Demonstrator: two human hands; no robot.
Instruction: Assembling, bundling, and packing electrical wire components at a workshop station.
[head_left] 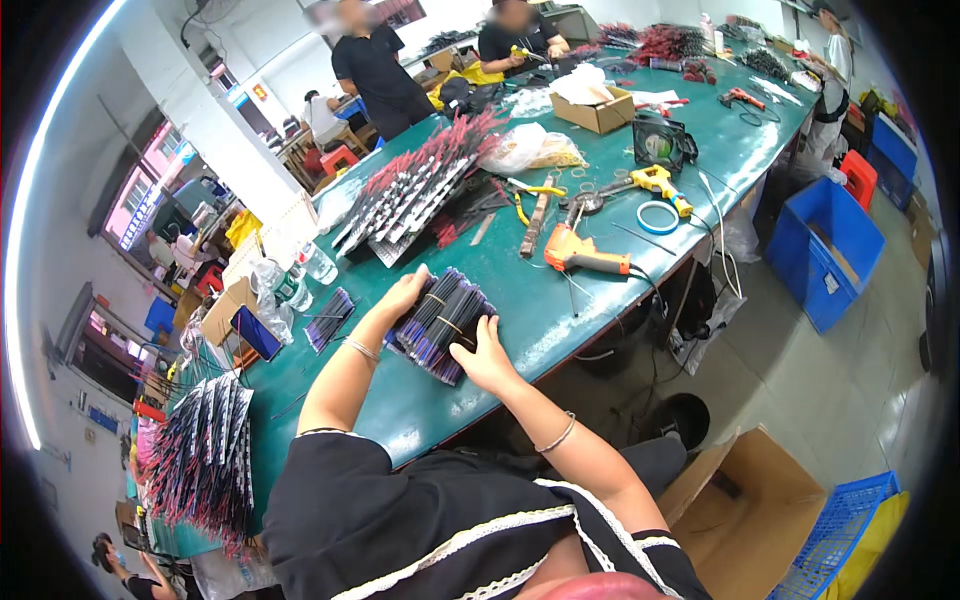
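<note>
Black, purple-tipped bundle (pixel 447 328) is at the desk's (pixel 392 418) near edge, held between left hand (pixel 408 291) and right hand (pixel 487 357). Tan band already around it, so this one looks mostly bundled. Smaller purple-tipped stack (pixel 328 319) lies apart to the left, probably remaining; can't tell if banded.

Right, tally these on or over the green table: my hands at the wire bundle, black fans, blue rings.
Hands (left hand, right hand) at the wire bundle: 2
Black fan: 1
Blue ring: 1
Total: 4
</note>
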